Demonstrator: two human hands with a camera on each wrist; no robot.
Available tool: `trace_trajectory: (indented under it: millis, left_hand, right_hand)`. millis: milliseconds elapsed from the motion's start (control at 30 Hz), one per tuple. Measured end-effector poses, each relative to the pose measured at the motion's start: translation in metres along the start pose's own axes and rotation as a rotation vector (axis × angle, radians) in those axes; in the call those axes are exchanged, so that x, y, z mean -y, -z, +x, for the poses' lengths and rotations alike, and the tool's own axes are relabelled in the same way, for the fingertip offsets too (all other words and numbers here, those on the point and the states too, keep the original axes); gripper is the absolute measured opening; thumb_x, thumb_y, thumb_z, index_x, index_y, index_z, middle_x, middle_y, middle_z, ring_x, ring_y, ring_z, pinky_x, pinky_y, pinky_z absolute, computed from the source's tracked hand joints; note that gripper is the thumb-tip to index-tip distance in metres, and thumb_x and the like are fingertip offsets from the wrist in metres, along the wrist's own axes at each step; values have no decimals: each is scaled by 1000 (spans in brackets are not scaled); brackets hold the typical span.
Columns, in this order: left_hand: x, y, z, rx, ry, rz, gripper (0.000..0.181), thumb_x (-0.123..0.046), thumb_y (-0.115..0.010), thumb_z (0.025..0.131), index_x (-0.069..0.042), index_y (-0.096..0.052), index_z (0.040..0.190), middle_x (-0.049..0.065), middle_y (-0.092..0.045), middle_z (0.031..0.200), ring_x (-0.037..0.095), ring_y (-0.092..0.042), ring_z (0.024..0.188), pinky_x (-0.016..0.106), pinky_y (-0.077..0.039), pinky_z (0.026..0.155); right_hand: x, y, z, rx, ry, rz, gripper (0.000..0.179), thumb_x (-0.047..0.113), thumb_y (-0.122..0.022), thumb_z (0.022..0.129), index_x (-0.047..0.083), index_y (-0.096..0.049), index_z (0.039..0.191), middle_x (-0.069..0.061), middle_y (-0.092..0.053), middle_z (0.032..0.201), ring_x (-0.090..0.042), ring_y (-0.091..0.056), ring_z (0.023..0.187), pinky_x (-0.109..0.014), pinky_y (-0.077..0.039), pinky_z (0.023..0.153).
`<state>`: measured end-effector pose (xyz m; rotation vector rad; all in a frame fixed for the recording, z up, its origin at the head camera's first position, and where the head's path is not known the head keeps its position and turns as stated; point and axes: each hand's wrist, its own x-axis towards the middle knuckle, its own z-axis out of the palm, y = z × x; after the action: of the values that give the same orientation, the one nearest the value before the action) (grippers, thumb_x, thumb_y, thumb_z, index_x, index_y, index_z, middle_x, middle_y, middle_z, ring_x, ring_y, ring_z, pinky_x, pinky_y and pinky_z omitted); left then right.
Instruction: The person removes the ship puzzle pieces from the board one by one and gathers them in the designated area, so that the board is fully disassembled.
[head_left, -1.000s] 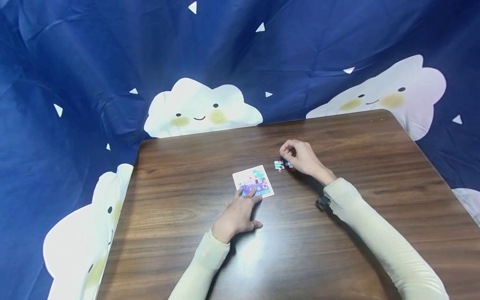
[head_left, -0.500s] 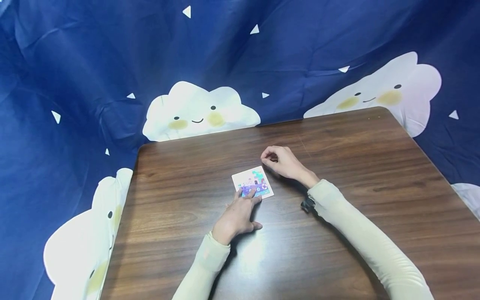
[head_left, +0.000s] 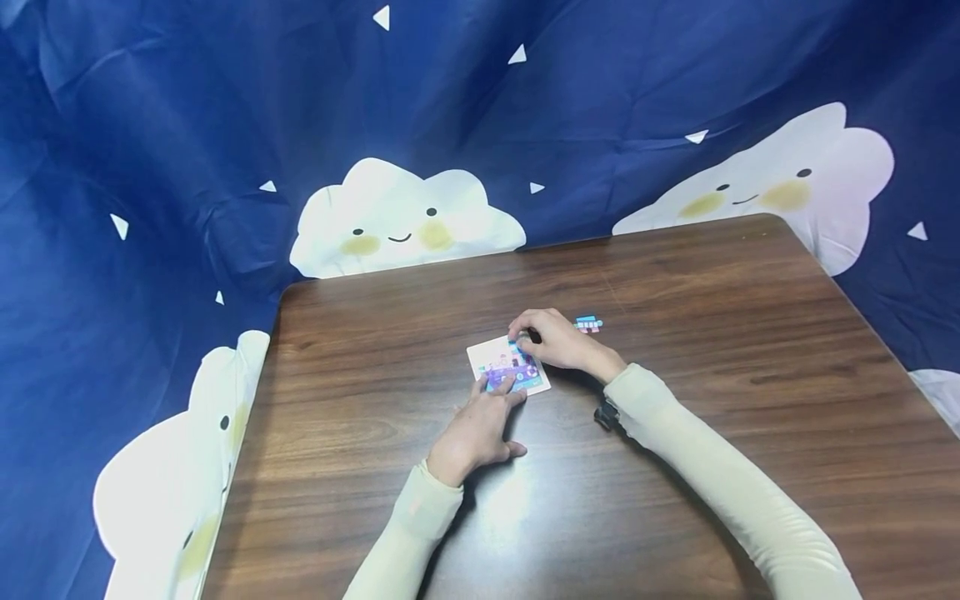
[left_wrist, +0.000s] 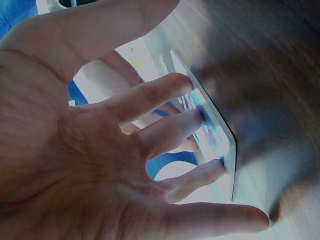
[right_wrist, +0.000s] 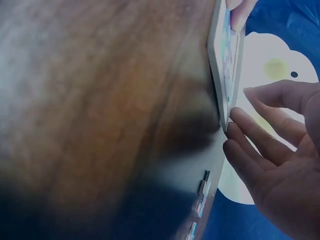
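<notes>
A small square jigsaw puzzle board [head_left: 482, 355] with a white border and a purple and blue picture lies on the wooden table. My left hand [head_left: 474, 432] rests spread beside it, several fingertips pressing its near edge and thumb apart. In the left wrist view, those straight fingers [left_wrist: 170, 127] reach onto the picture. At the board's far right corner, thumb and index of my right hand [head_left: 561, 343] come together on a blue puzzle piece [head_left: 513, 346], mostly hidden by the fingers. The right wrist view shows the other fingertips [right_wrist: 234, 116] right at the board's edge.
Loose puzzle pieces [head_left: 588, 323] lie on the table [head_left: 360, 400] just beyond my right hand; the right wrist view also shows puzzle pieces [right_wrist: 202, 195] near that hand. A blue curtain [head_left: 420, 92] with cloud prints hangs behind the table.
My right hand has come left and nearer from the loose pieces to the board's far right corner, uncovering pieces behind it. My left hand stays on the board.
</notes>
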<state>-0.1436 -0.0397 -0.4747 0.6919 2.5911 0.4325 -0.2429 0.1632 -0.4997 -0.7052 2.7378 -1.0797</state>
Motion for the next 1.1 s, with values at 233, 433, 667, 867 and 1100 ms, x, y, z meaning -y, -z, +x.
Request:
trace_trajectory:
  millis: [233,433,667,867,1100]
  left_hand:
    - [0,2,0,-2,2,4,85,-32,-93,77,-18,-55,152,9,-36,170,50,-25,157,86,-40,97]
    - [-1,2,0,2,1,9,86,-33,-93,77,-18,-55,153,9,-35,170,50,-24,158,87,-39,97]
    - [0,2,0,1,7,8,86,-33,-93,77,-18,-55,152,8,-36,170,50,-24,158,87,-39,98]
    - [0,1,-1,8,14,5,86,-33,-93,77,-18,-54,153,8,-35,170,50,-24,158,87,-39,98]
    - [-1,2,0,4,8,9,86,-33,-93,77,-18,-54,153,9,-36,170,50,-24,157,87,-39,98]
  right_hand:
    - [-2,-3,1,39,23,-16,15,8,-71,94,7,-77,108,-14,-72,128,-37,-64,128,-56,-46,114]
    - [-3,-3,0,72,47,-29,17,15,-79,92,7,-76,107,-14,-69,129,-36,-63,127,-55,-47,114]
    - [-4,-4,-2,97,60,-60,20,19,-82,90,8,-77,106,-14,-66,132,-36,-61,127,-55,-46,114]
    - [-4,-6,-3,102,51,-56,20,19,-81,91,8,-77,107,-14,-65,133,-36,-60,128,-56,-45,114]
    - [-1,-5,-4,90,31,-79,19,20,-81,91,10,-76,106,-12,-63,139,-36,-53,136,-58,-40,118]
